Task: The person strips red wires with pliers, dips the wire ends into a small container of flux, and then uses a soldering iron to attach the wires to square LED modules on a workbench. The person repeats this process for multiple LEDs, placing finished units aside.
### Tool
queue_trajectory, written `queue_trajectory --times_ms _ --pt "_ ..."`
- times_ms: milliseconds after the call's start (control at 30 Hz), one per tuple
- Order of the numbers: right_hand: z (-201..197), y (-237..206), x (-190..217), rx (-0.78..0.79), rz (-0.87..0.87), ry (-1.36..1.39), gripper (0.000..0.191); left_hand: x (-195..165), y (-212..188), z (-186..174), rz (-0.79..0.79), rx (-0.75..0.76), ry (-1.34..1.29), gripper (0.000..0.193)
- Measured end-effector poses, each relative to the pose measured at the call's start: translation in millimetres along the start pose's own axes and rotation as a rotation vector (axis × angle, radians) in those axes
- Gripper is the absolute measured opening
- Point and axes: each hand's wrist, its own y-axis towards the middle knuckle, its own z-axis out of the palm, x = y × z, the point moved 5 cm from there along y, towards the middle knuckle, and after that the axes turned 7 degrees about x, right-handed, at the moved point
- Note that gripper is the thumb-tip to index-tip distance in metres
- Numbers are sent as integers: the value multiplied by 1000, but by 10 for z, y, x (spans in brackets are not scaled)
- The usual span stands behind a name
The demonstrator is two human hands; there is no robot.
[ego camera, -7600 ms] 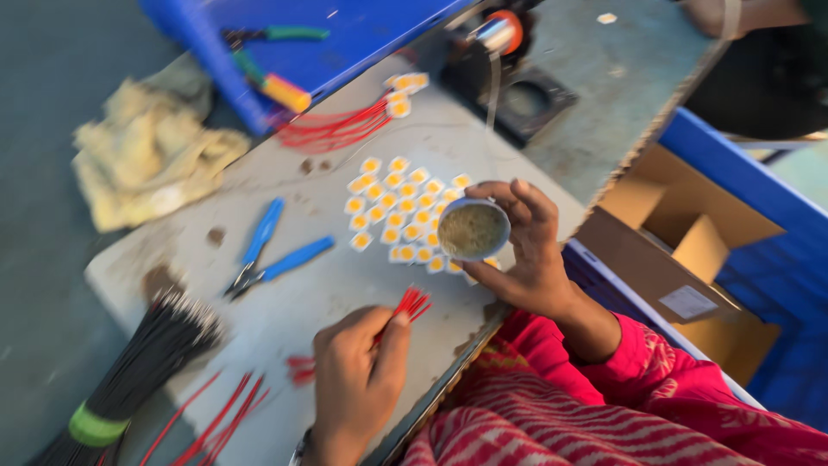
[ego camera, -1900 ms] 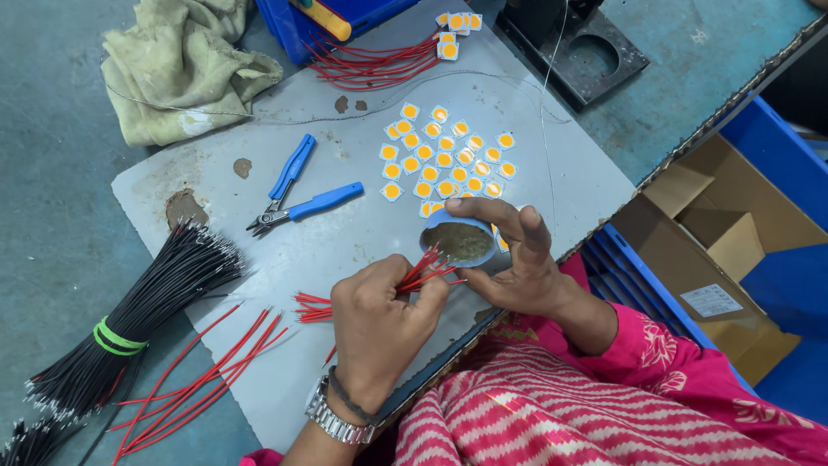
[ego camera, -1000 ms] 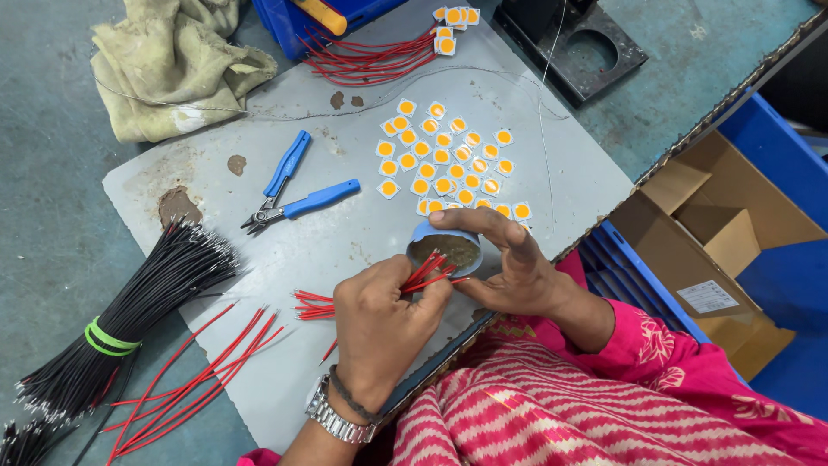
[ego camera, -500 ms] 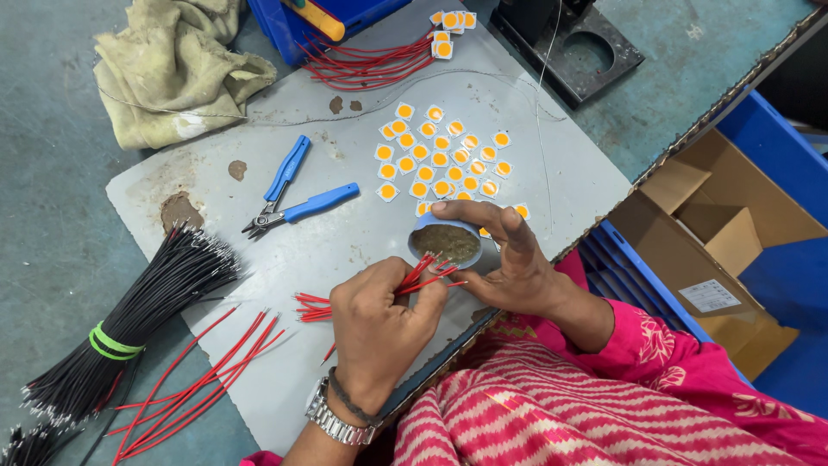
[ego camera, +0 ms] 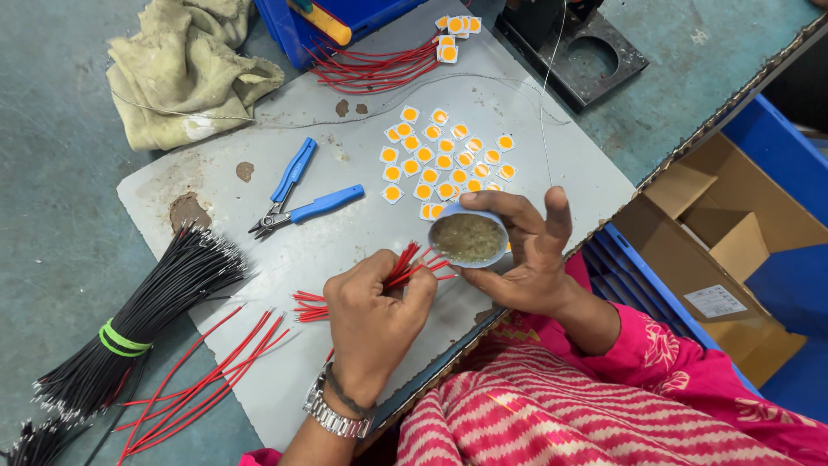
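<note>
Your left hand sits lower on the surface 7.6 s ago, with only a few red tips showing near your fingers; now it is raised toward the small round tin, pinching a bunch of red wires whose ends fan out just beside the rim. Your right hand holds the tin further out over the yellow square chips in that oldest view; now it holds the tin at the near edge of the chips, close to your body. Across the last second the wire tips draw slightly back from the tin's paste.
</note>
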Motion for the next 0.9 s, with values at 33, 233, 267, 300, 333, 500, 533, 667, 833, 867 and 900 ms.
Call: queue_trajectory --times_ms 33,233,267,300,333,500,533,667,833,867,900 --pt "-7 -4 5 -16 -3 1 134 0 2 -4 9 -4 11 31" --pt "-32 -29 -4 -40 34 6 134 22 6 -8 -8 0 21 32" --pt "-37 -34 -8 -45 36 7 133 28 4 -7 -17 -1 12 33" --pt "-39 -40 -14 -50 38 9 133 34 2 -6 -27 -1 4 33" --pt "-41 -47 -21 -55 41 10 133 40 -1 -4 -36 -1 -4 33" --pt "-28 -93 -61 -41 38 0 131 71 -5 -4 -63 -8 -53 33" --pt "-26 -101 -70 -33 33 2 130 80 -5 -5 -73 -8 -61 33" --pt "-23 -131 -76 15 -33 -27 129 161 -1 6 -197 37 -144 34" --pt "-40 -163 -77 50 -84 -26 128 204 5 5 -288 66 -291 32" --pt "-46 -171 -85 36 -78 -33 128 202 10 -2 -287 62 -292 32" --pt "-50 -179 -88 22 -73 -40 129 201 14 -6 -285 58 -293 32"
